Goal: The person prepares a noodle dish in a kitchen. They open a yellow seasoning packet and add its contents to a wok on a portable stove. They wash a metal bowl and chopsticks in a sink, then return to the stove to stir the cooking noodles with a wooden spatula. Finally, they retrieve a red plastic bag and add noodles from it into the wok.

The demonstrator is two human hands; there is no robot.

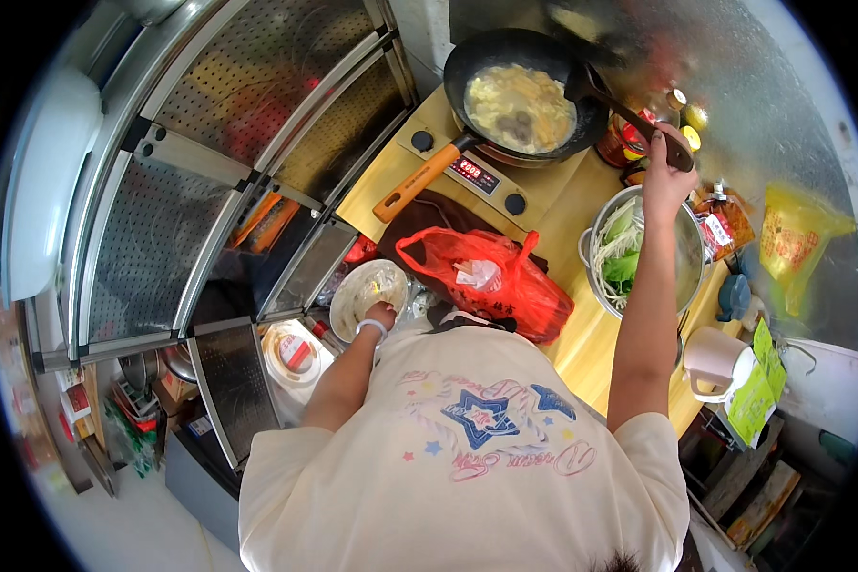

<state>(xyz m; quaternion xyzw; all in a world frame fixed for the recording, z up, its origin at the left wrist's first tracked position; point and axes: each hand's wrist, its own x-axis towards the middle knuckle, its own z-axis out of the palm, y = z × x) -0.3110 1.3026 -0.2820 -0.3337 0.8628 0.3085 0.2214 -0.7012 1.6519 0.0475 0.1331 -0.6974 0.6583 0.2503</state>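
My right hand (669, 176) grips the handle of a dark wooden spatula (625, 114), whose blade rests inside the right wall of a black wok (465, 71). Pale yellow pieces of food (522, 107) lie in cloudy liquid in the wok, with a greyish clump near the front. The wok stands on an induction cooker (465, 175) with a lit red display, and its orange-brown handle (425, 182) points toward me. Low on the left, my left hand (381, 314) holds a whitish bowl (350, 300) by its right side. The bowl is tilted, and its inside looks smeared.
Under my right forearm stands a metal pot (588, 250) with enoki mushrooms and green leaves. A red plastic bag (515, 286) lies on the wooden counter (579, 350) before me. Sauce bottles (676, 100) line the back right. A metal-framed cabinet (207, 143) rises at left.
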